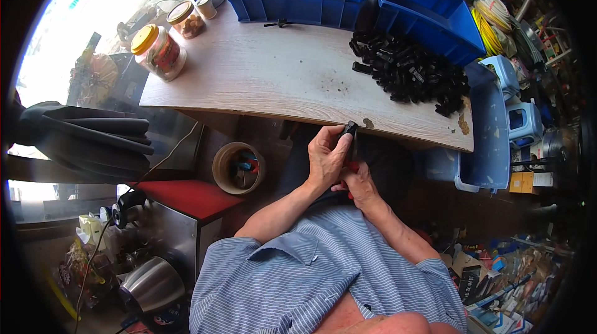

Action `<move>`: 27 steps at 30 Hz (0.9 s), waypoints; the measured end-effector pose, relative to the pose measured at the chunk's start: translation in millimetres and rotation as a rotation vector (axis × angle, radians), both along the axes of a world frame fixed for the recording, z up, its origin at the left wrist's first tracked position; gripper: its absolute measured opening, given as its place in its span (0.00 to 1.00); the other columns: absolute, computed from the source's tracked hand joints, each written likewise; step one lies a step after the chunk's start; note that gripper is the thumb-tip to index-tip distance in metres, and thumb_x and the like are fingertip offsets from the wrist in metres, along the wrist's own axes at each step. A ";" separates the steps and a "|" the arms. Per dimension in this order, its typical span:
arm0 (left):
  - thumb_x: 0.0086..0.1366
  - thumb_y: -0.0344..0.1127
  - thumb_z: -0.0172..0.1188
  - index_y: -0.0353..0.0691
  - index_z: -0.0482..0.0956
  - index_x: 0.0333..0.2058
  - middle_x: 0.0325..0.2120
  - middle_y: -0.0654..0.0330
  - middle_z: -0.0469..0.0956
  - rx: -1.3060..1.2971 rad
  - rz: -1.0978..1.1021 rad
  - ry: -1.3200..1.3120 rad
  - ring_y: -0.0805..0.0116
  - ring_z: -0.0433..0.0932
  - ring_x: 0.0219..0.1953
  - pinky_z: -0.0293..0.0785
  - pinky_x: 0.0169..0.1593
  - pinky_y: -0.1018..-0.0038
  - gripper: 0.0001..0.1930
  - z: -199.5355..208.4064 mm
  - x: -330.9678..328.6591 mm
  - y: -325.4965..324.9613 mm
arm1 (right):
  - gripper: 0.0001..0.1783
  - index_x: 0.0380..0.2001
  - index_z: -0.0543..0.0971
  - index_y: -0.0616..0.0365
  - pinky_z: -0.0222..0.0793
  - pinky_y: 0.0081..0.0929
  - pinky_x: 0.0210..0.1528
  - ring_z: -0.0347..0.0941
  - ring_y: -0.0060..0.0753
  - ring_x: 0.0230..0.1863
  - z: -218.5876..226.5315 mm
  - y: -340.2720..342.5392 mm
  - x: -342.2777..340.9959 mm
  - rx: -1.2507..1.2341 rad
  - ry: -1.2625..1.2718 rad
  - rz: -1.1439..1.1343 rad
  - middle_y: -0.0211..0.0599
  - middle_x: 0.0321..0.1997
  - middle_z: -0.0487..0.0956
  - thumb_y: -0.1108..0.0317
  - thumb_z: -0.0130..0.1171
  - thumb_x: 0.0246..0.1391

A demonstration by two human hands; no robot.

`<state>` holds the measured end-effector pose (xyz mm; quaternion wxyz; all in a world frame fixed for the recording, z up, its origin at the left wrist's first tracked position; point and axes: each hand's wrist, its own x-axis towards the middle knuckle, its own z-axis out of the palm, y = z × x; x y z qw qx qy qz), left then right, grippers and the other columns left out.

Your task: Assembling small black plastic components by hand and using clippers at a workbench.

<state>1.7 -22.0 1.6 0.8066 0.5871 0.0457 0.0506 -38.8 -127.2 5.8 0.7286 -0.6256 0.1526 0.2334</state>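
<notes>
Just off the table's front edge, my left hand (326, 158) pinches a small black plastic part (351, 127) between thumb and fingers. My right hand (362, 187) is closed round a red-handled tool (354, 166) just below it. A dark shaft or jaw runs from the tool up toward the black part. Its exact kind is mostly hidden by my fingers. On the right of the table lies a heap of similar black plastic parts (410, 71). One thin black piece (275, 23) lies alone near the table's back edge.
The wooden table (249, 79) carries a blue crate (295, 7) of black pieces, another blue crate (429, 17), and a yellow-lidded jar (160, 54). Under its left side stands a round bin (219, 169). A light blue tub (482, 147) is at right, a red-topped cabinet (186, 197) at left.
</notes>
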 end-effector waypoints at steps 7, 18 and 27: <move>0.67 0.28 0.61 0.31 0.77 0.42 0.30 0.65 0.79 -0.011 -0.015 0.036 0.84 0.74 0.30 0.73 0.34 0.84 0.08 1.1 -0.8 0.0 | 0.19 0.44 0.73 0.62 0.72 0.20 0.25 0.75 0.23 0.29 4.3 0.7 -0.4 -0.048 -0.053 0.003 0.33 0.31 0.77 0.65 0.53 0.48; 0.66 0.27 0.62 0.31 0.78 0.43 0.32 0.64 0.80 0.028 -0.052 -0.013 0.83 0.75 0.33 0.74 0.39 0.83 0.09 -5.6 1.8 -3.9 | 0.10 0.38 0.72 0.62 0.74 0.23 0.20 0.71 0.23 0.19 -7.4 -6.5 2.2 -0.061 -0.043 0.008 0.34 0.22 0.74 0.69 0.50 0.54; 0.64 0.30 0.63 0.29 0.77 0.41 0.25 0.59 0.80 0.364 -0.101 -0.119 0.80 0.75 0.27 0.73 0.33 0.79 0.10 12.7 22.0 -3.7 | 0.13 0.37 0.75 0.59 0.80 0.31 0.27 0.73 0.25 0.21 -0.8 -15.3 1.7 0.077 -0.067 -0.101 0.32 0.21 0.74 0.62 0.57 0.52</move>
